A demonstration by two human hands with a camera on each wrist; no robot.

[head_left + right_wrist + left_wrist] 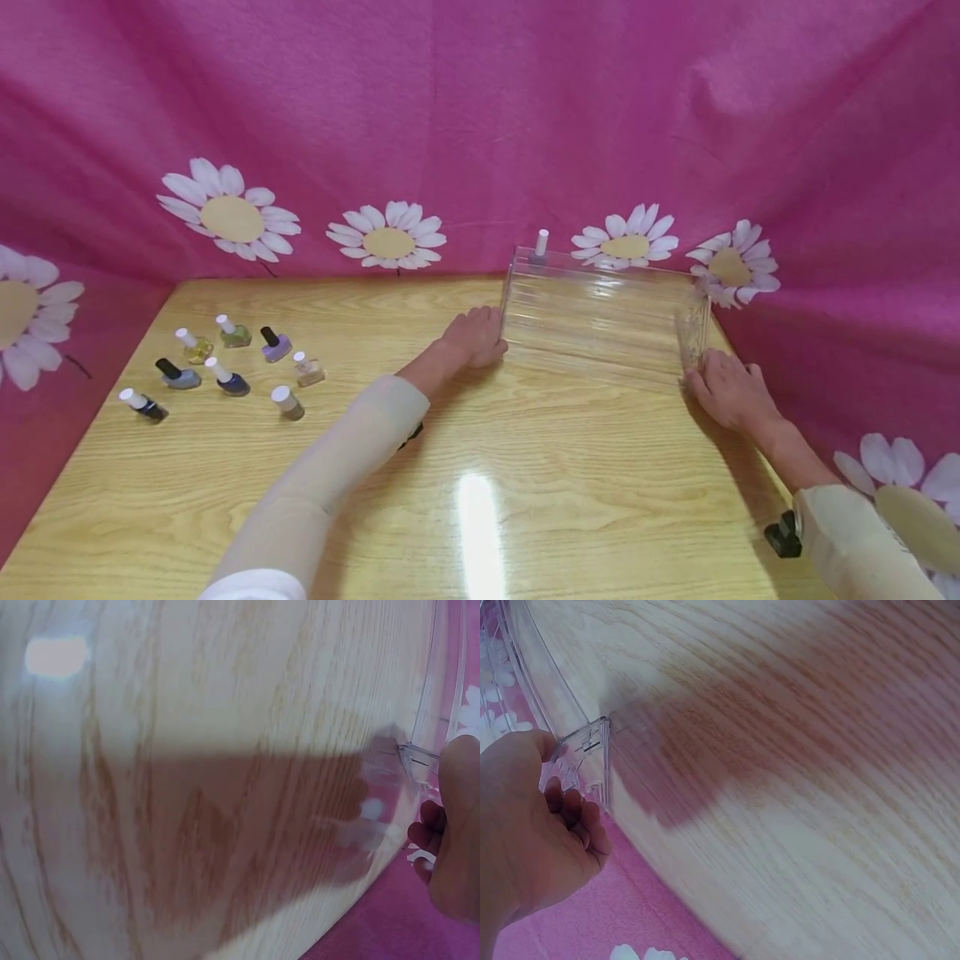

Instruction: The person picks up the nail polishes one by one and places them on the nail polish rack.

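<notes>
A clear plastic tiered display rack (pixel 600 321) stands at the back right of the table. My left hand (pixel 478 337) grips its left end; in the left wrist view the thumb lies on the rack's edge and the fingers (pixel 574 810) curl below. On the opposite end, my right hand (pixel 731 387) holds the rack near its front corner, and in the right wrist view its fingers (pixel 427 825) are bent beside the clear edge. A nail polish bottle with a white cap (pixel 542 242) shows upright at the rack's back left, its lower part seen through the plastic.
Several nail polish bottles stand on the left of the wooden table (pixel 420 517), among them a purple one (pixel 276 347), a green one (pixel 235 335) and a dark blue one (pixel 231 382). A pink cloth with daisies (pixel 480 125) hangs along the back and sides.
</notes>
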